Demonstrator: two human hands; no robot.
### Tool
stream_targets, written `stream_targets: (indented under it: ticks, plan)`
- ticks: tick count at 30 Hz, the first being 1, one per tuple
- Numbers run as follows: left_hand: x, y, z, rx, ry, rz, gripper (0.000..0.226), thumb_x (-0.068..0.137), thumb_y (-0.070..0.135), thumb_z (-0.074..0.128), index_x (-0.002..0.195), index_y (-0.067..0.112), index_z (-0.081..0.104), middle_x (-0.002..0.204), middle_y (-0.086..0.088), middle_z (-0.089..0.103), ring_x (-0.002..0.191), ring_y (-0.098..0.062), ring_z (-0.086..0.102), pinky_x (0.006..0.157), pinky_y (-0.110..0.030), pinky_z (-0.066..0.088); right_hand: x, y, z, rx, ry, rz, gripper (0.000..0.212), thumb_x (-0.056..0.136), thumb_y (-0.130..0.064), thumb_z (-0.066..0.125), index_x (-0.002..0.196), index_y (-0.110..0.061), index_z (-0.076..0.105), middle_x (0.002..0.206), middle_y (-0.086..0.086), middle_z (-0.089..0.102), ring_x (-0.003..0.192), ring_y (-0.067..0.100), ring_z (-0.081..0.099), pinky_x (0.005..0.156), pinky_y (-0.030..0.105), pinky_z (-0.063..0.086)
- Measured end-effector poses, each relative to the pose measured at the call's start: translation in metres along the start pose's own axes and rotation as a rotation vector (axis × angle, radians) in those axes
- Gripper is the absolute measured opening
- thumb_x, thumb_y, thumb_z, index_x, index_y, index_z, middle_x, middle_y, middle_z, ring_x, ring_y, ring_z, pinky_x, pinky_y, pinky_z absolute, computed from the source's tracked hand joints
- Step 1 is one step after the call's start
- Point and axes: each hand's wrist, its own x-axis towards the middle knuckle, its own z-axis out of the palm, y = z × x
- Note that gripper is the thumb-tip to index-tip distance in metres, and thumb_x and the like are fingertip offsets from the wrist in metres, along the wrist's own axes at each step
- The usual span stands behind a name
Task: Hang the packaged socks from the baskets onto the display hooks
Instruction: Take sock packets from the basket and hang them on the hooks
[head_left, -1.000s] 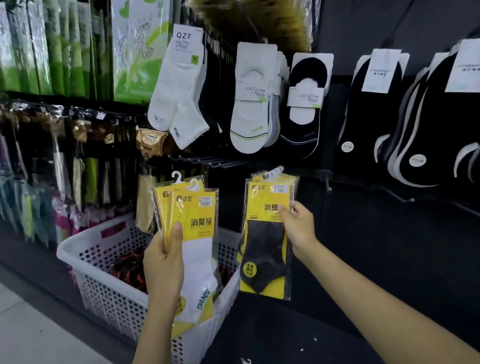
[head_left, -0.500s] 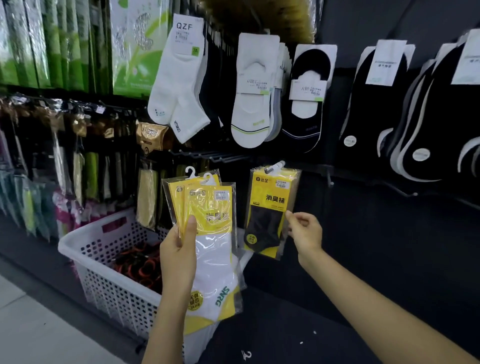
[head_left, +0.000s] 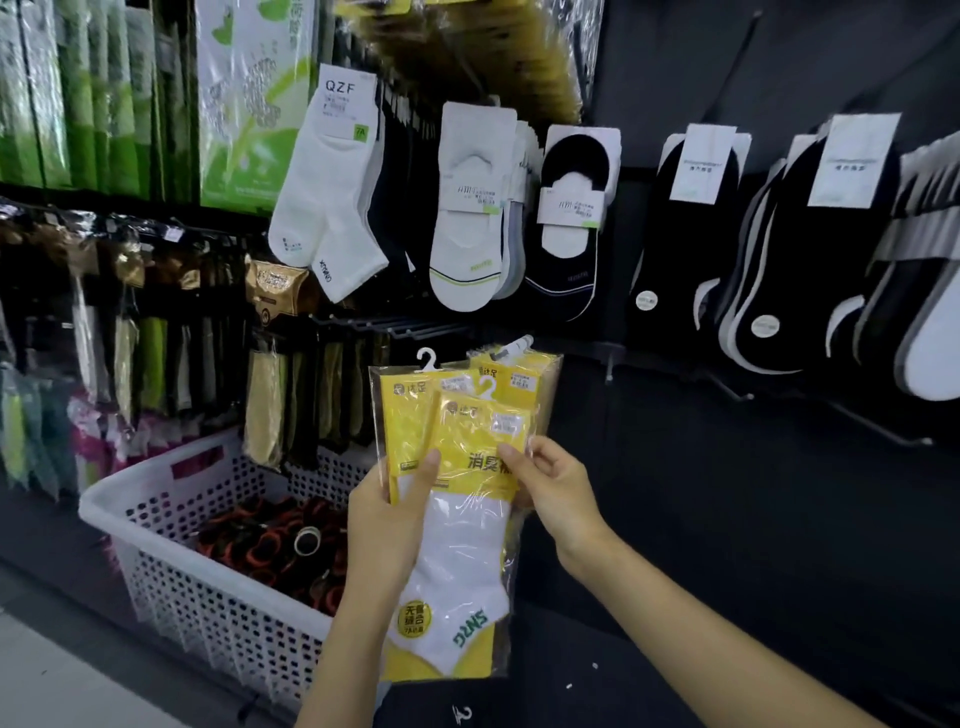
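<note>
Left hand: the left hand (head_left: 387, 519) comes up from the bottom edge and grips the sock packs (head_left: 467, 519) by their left side. Its thumb lies flat across the front and the other fingers are tucked behind.
Right hand: the right hand (head_left: 553, 486) pinches the right edge of the front pack (head_left: 467, 587), thumb on the yellow card, fingers curled round the back. So both hands are clamped on the same bundle, pretty much side by side.
Where the packs are: up in the air, in front of the lower middle of the display wall (head_left: 675, 493) and over the right end of the basket (head_left: 156, 525). Not on a hook yet.
Front pack: clear bag, yellow card, white ankle sock with green lettering near the toe, little white hanger on top.
Rear pack (head_left: 408, 415): same yellow card, sits behind, a bit higher and to the left, with its own hanger poking up.
Hung pack: another yellow pack (head_left: 524, 376) hangs on a display hook (head_left: 514, 345) right behind the held ones, mostly covered.
Basket: white perforated plastic, low at the wall's left part, with dark and orange stuff (head_left: 270, 535) inside. Can't tell what it is.
Upper row: white QZF socks (head_left: 332, 197), white no-show socks (head_left: 467, 223), black no-show socks (head_left: 569, 228), more black ones (head_left: 691, 244) off to the right.
</note>
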Motion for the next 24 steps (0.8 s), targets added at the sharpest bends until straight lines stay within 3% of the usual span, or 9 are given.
stream_targets:
  ticks: [2,4,6,10,15,19,24]
  plan:
    - [0.0,-0.003,-0.002,0.034,0.035,0.0,0.025,0.083,0.052,0.055,0.078,0.031,0.066,0.078,0.004,0.064,0.07,-0.012,0.059,0.064,-0.023,0.045,0.002,0.001,-0.007,-0.001,0.037,0.013,0.019,0.092,-0.02,0.062,0.077,-0.009,0.058,0.076,0.001,0.069,0.067,0.012,0.065,0.062,0.027,0.054]
    - [0.0,-0.008,-0.006,0.043,0.076,-0.001,0.029,0.091,0.047,0.05,0.082,0.023,0.063,0.081,-0.003,0.055,0.074,-0.014,0.05,0.065,-0.029,0.04,0.006,0.001,-0.014,-0.001,0.093,0.026,0.021,0.093,-0.017,0.06,0.088,0.003,0.058,0.083,0.011,0.067,0.076,0.018,0.064,0.078,0.037,0.054]
    - [0.001,-0.011,-0.011,0.06,0.138,0.005,0.029,0.094,0.042,0.049,0.082,0.02,0.064,0.077,-0.003,0.056,0.071,-0.012,0.05,0.061,-0.024,0.041,0.011,-0.001,-0.02,-0.024,0.139,0.019,0.027,0.093,-0.016,0.059,0.095,0.01,0.054,0.086,0.024,0.064,0.081,0.026,0.061,0.082,0.041,0.051]
    - [0.006,-0.009,-0.026,0.135,0.184,0.066,0.028,0.096,0.04,0.048,0.075,0.03,0.063,0.057,0.009,0.053,0.052,-0.003,0.043,0.048,-0.016,0.034,0.025,-0.01,-0.025,-0.048,0.191,-0.04,0.006,0.093,-0.016,0.06,0.092,-0.013,0.066,0.087,0.007,0.074,0.089,0.024,0.07,0.082,0.035,0.055]
    - [0.011,-0.007,-0.041,0.217,0.213,0.125,0.032,0.097,0.039,0.046,0.066,0.033,0.054,0.043,0.015,0.039,0.039,-0.001,0.029,0.038,-0.01,0.024,0.052,-0.014,-0.015,-0.089,0.227,-0.067,0.006,0.093,-0.016,0.06,0.092,-0.013,0.065,0.097,0.014,0.072,0.092,0.026,0.068,0.085,0.038,0.054]
    - [0.017,-0.008,-0.047,0.228,0.245,0.1,0.03,0.096,0.042,0.047,0.075,0.026,0.062,0.055,0.007,0.044,0.046,-0.004,0.033,0.046,-0.02,0.029,0.073,-0.006,-0.002,-0.122,0.23,-0.057,0.005,0.093,-0.017,0.06,0.093,-0.014,0.064,0.102,0.013,0.07,0.098,0.029,0.067,0.089,0.045,0.054]
    - [0.016,-0.005,-0.045,0.208,0.222,0.168,0.022,0.098,0.038,0.045,0.086,0.034,0.063,0.061,0.019,0.061,0.046,0.0,0.041,0.041,-0.009,0.032,0.095,0.014,0.002,-0.109,0.293,-0.042,0.01,0.092,-0.02,0.061,0.093,-0.01,0.064,0.093,0.009,0.068,0.089,0.023,0.063,0.077,0.035,0.051]
